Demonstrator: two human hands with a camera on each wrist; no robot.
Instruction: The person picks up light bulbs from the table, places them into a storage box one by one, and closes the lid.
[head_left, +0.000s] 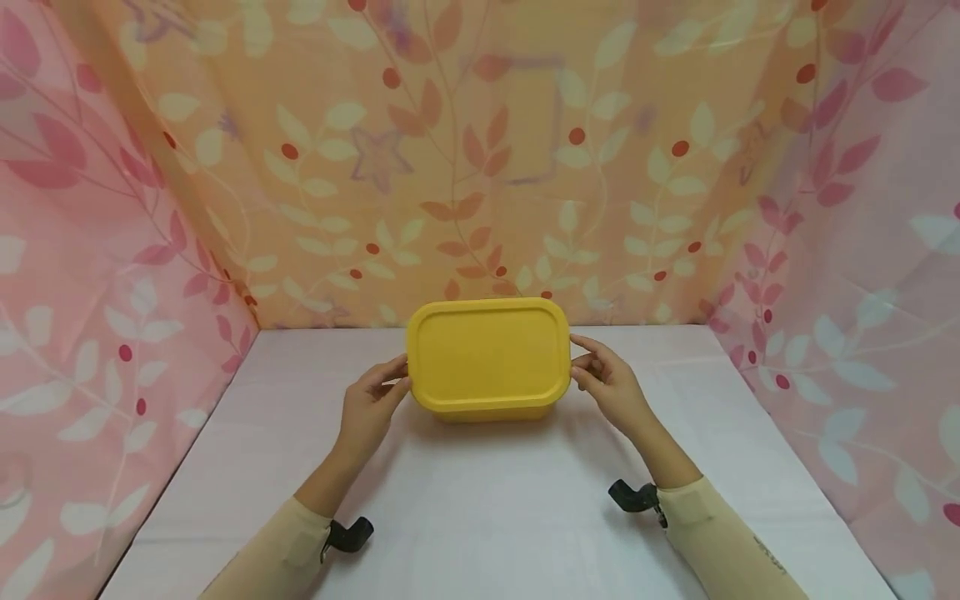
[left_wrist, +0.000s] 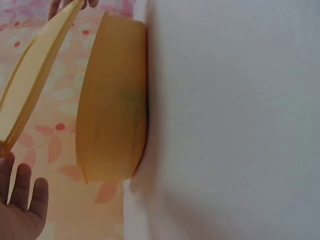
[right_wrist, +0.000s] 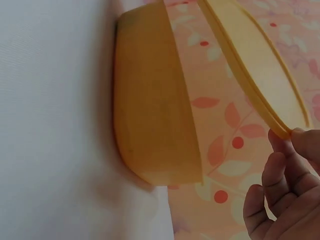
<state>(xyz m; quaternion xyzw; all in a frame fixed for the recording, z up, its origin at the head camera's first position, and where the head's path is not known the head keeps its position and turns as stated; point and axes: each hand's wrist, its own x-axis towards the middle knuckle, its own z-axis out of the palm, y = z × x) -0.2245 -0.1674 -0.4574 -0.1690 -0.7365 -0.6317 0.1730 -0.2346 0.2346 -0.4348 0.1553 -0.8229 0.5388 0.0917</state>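
Observation:
A yellow rectangular lid with rounded corners is held by its two short ends, one in each hand. Both wrist views show the lid raised apart from a yellow plastic container, which sits on the table. In the head view the lid hides most of the container; only its front wall shows. My left hand pinches the lid's left end. On the right end, my right hand pinches the rim between thumb and finger, its other fingers loosely curled. The container's inside is hidden.
A white-covered table lies beneath the container. Behind it hangs an orange leaf-patterned cloth, with pink patterned cloths at the left and right sides. Small black devices are strapped at both wrists.

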